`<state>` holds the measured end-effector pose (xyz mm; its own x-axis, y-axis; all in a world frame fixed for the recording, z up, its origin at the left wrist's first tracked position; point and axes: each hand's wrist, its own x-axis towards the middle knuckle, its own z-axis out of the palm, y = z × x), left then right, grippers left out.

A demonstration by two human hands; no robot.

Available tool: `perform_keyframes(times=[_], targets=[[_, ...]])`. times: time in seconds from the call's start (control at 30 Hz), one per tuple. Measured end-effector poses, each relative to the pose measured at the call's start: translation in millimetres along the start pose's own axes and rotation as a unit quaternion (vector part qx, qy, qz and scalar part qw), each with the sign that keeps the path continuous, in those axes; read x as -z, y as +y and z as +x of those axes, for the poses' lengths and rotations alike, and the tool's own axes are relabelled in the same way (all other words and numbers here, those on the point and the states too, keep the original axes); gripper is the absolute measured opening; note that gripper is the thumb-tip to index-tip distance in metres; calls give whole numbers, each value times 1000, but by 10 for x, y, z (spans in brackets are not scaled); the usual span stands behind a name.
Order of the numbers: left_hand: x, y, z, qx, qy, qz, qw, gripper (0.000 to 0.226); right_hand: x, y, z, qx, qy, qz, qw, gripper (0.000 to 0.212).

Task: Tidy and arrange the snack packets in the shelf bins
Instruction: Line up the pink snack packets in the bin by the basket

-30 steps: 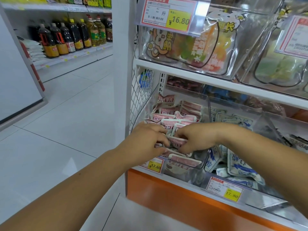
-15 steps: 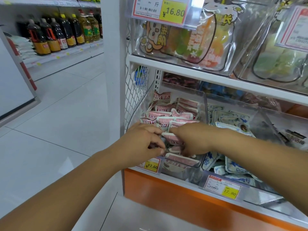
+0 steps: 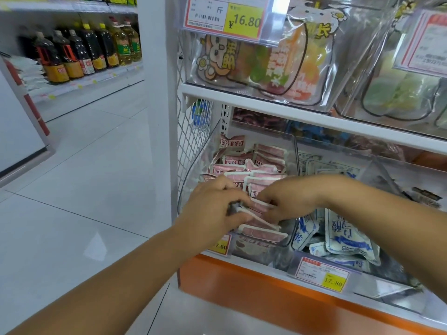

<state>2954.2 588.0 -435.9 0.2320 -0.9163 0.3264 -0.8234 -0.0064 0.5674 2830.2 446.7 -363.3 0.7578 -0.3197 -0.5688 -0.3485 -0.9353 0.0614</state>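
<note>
Your left hand and right hand each pinch pink packets marked 网红零食 at the front of the clear bin. Above the bin, the upper tag reads ¥16.80, and right of it the lower tag reads 17.80.

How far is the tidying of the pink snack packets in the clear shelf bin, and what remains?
Done: the pink-and-white snack packets at the back of the clear plastic bin stand in overlapping rows. In hand: the left hand and the right hand grip a few front packets in that bin. Left: those front packets need setting in line, and the blue-and-white packets in the neighbouring bin lie jumbled.
</note>
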Motion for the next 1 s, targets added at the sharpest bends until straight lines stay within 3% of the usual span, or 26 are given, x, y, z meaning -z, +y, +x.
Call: perform_keyframes(times=[0.07,0.13,0.2,0.37,0.47,0.6,0.7,0.83,0.93,1.0], targets=[[103,-48,-38,19,-38,-9,999,38,-16,34,-37,6,39,-17,999,32],[169,-64,-66,17,-54,10,998,42,-26,-13,-40,0,25,-62,998,32],[206,-51,-85,12,-63,19,998,43,24,-59,-41,-2,21,-36,999,33],[180,-54,2,6,-26,79,997,49,351,53,172,-29,266,109,957,21],[111,-68,101,20,-34,132,990,56,233,72,519,-26,246,72,966,32],[93,-94,184,39,-86,182,979,52,178,88,766,-36,242,150,958,11],[79,-105,177,45,-81,168,982,54,169,76,812,-34,289,197,936,11],[47,-116,186,51,-90,167,980,59,284,155,663,24,182,201,962,11],[41,-140,217,45,-119,196,972,52,573,308,576,12,267,238,934,8],[51,-141,216,49,-133,199,970,51,655,341,642,9,236,210,949,10]])
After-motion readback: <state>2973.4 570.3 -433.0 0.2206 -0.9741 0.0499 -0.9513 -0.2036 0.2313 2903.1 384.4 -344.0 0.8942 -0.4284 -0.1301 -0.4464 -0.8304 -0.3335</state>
